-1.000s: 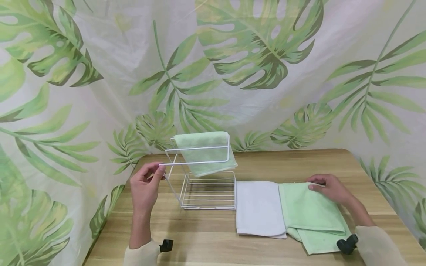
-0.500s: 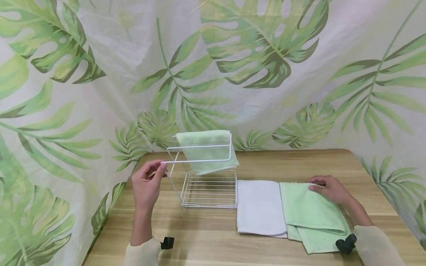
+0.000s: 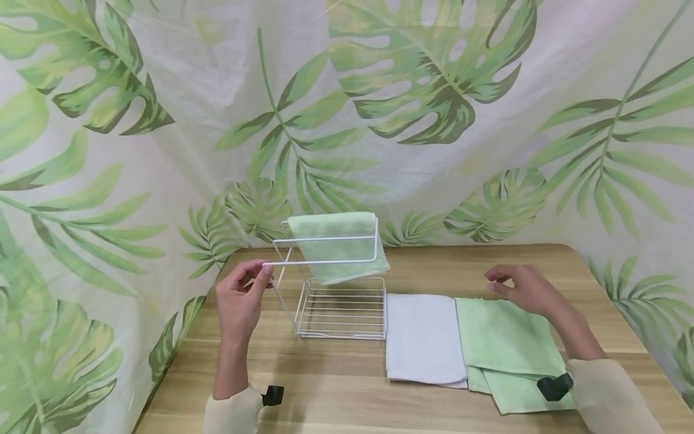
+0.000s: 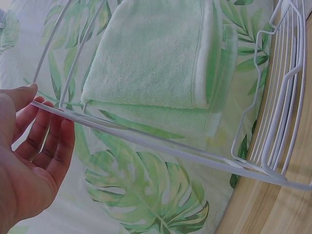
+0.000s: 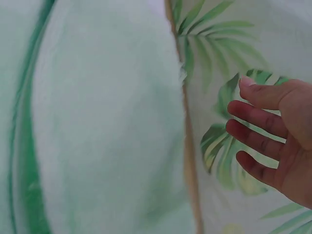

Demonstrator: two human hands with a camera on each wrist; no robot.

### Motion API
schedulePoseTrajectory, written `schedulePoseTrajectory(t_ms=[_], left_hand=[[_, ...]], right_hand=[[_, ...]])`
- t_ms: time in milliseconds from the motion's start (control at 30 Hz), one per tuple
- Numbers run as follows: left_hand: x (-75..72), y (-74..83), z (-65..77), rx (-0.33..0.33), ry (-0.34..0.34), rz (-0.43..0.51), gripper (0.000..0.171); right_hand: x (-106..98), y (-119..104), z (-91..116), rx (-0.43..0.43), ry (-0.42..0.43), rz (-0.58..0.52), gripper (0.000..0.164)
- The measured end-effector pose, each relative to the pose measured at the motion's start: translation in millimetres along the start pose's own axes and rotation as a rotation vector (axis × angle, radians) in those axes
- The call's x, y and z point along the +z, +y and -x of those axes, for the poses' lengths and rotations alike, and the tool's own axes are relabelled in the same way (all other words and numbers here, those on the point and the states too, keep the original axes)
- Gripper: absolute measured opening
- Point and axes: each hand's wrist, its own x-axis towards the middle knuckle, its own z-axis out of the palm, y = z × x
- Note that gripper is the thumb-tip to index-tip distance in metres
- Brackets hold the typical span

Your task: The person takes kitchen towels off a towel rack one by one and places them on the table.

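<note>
One tug by your left hand (image 3: 242, 296) (pinching rack (image 3: 314, 263)) could tip it, shifting hung towel (image 3: 332, 226); right hand (image 3: 518, 290) loose, empty.

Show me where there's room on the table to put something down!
Bare table lies in front of the white rack, left of the white cloth, and behind that cloth. It's crowded from the rack across to the green cloth by the right hand.

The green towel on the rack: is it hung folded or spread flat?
Hung folded: the green towel drapes over the top of the white rack, and the left wrist view shows its overlapping layers.
</note>
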Motion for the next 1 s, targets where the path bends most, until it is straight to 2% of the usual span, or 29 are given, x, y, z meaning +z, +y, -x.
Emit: schedulePoseTrajectory(t_ms=[267,567,1000], left_hand=[[-0.1,-0.6,-0.4,0.012,-0.003,0.003,0.014],[0.4,0.0,0.3,0.026,-0.008,-0.007,0.014],[-0.6,-3.0,-0.4,0.04,-0.011,-0.005,0.014]], right_hand=[[-17,-39,-19,-0.01,0.067,-0.041,0.033],[-28,-75,-44,-0.1,0.155,-0.089,0.035],[-39,-115,-73,-0.148,0.172,-0.208,0.039]])
